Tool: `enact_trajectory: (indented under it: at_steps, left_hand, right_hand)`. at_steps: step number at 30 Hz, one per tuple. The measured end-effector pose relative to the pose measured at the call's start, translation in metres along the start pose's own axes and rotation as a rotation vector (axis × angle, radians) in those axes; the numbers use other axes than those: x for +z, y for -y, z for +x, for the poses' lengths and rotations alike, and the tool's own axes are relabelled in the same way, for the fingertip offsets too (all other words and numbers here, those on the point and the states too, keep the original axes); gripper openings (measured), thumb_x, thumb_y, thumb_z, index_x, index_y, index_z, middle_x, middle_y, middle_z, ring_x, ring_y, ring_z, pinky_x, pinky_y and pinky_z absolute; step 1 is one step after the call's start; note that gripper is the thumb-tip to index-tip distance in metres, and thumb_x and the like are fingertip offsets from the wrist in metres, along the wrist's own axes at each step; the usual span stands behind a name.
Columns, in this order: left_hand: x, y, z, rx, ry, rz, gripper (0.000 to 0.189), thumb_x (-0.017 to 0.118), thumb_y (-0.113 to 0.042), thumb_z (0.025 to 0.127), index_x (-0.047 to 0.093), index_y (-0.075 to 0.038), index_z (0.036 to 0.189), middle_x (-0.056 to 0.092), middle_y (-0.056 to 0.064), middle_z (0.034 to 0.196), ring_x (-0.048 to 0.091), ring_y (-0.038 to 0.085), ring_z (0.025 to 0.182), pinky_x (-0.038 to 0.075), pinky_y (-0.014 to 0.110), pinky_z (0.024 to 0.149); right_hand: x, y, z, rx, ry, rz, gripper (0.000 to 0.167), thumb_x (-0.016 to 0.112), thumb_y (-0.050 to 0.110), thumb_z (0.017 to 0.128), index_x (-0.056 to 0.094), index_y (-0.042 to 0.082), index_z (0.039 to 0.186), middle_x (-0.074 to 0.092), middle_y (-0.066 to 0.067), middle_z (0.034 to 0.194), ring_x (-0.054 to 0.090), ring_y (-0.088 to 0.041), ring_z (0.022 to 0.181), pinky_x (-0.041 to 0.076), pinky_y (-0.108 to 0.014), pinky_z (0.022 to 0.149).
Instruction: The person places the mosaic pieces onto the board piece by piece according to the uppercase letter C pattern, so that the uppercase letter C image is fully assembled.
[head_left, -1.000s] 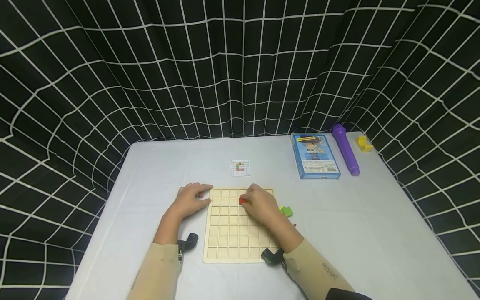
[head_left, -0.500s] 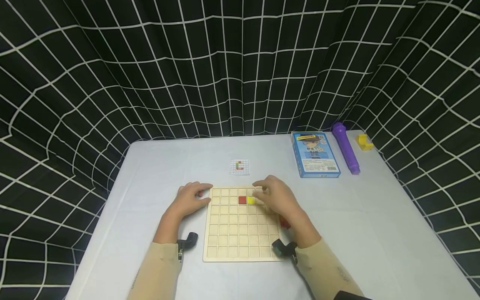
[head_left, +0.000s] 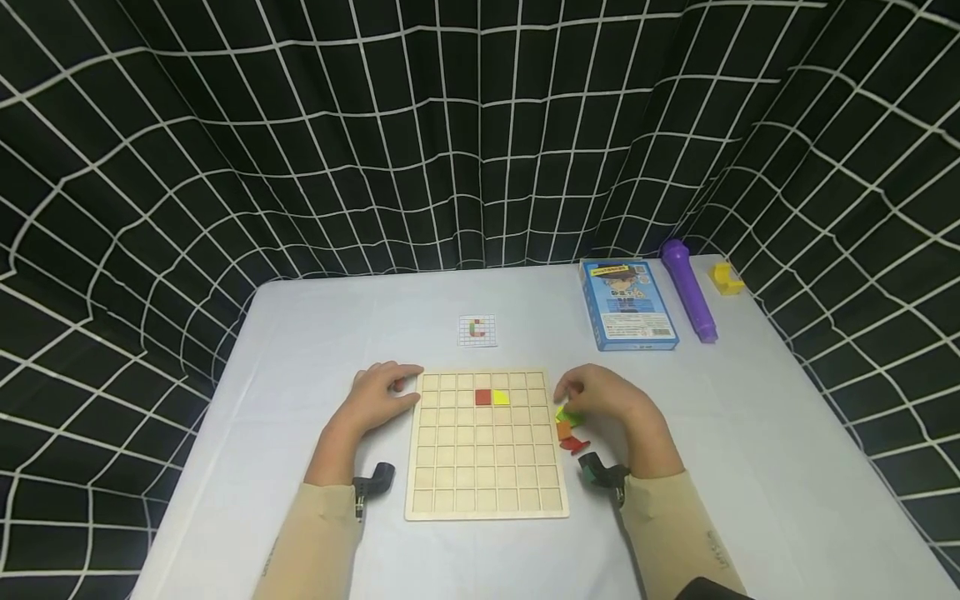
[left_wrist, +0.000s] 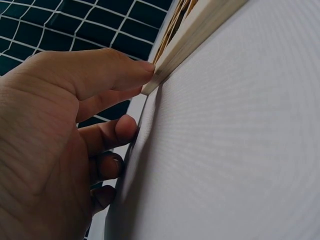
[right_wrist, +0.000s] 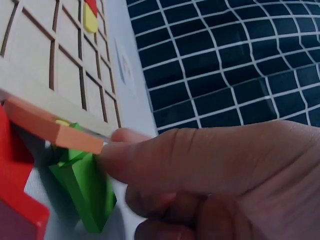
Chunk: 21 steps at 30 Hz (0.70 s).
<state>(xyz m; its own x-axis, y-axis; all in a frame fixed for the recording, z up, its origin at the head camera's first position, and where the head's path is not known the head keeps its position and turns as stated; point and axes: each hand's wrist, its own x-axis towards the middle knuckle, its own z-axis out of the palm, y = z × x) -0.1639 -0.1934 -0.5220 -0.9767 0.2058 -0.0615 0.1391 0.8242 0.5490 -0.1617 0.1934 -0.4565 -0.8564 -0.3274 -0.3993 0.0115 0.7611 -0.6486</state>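
The left hand (head_left: 377,400) is touching the edge of the board (head_left: 465,479), thumb and fingers apart. The right hand (head_left: 609,392) is resting at loose tiles (head_left: 564,431) beside the board, its grip unclear; tile-picking, apparently, is calling for pinching just one.

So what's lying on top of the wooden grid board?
A red piece and a yellow piece sit side by side on the wooden grid board, second row from the far edge. What lies beneath them is hidden.
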Motion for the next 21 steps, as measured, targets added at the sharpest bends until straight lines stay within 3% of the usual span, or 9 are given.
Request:
enact_trajectory:
  at_steps: [3,6,9,14,21]
  left_hand:
    - [0.0003,0.0009,0.0005,0.004,-0.001,0.001,0.049,0.077,-0.037,0.090,0.068,-0.024,0.136,0.055,-0.006,0.085,0.047,0.018,0.086,0.030,0.039,0.083]
    - [0.0001,0.0010,0.0007,0.007,-0.001,0.003,0.049,0.077,-0.037,0.090,0.068,-0.023,0.136,0.054,-0.005,0.085,0.047,0.018,0.085,0.030,0.039,0.083]
    - [-0.0005,0.0010,0.0003,0.008,-0.001,0.005,0.049,0.077,-0.037,0.090,0.068,-0.023,0.136,0.055,-0.005,0.085,0.047,0.018,0.085,0.031,0.040,0.083]
    - [-0.0013,0.0013,-0.0006,0.014,0.001,0.008,0.049,0.077,-0.036,0.090,0.068,-0.022,0.136,0.054,-0.005,0.085,0.047,0.018,0.085,0.031,0.040,0.083]
    - [-0.0011,0.0003,0.0004,0.016,-0.001,0.011,0.049,0.076,-0.037,0.091,0.067,-0.023,0.137,0.054,-0.005,0.085,0.047,0.018,0.085,0.030,0.039,0.083]
  right_hand:
    - [-0.0001,-0.0027,-0.0019,0.060,0.036,-0.008,0.020,0.070,-0.002,0.079,0.074,0.007,0.096,0.056,-0.006,0.075,0.051,-0.021,0.072,0.042,-0.035,0.066]
    - [-0.0015,-0.0021,-0.0048,0.113,-0.002,-0.054,0.024,0.068,-0.005,0.076,0.073,0.009,0.094,0.058,-0.008,0.081,0.052,-0.023,0.075,0.042,-0.036,0.066]
    - [-0.0015,-0.0001,-0.0060,0.146,-0.033,-0.077,0.017,0.070,0.000,0.079,0.072,0.010,0.093,0.061,-0.008,0.087,0.054,-0.025,0.080,0.043,-0.038,0.068]
    - [0.0029,0.0030,-0.0030,0.130,-0.021,-0.072,0.014,0.079,0.014,0.083,0.071,0.009,0.094,0.063,-0.007,0.089,0.056,-0.024,0.083,0.046,-0.039,0.072]
    - [0.0039,-0.0002,-0.0022,0.138,-0.027,-0.094,0.025,0.075,-0.002,0.076,0.071,0.010,0.098,0.063,-0.009,0.093,0.055,-0.026,0.082,0.046,-0.039,0.071]
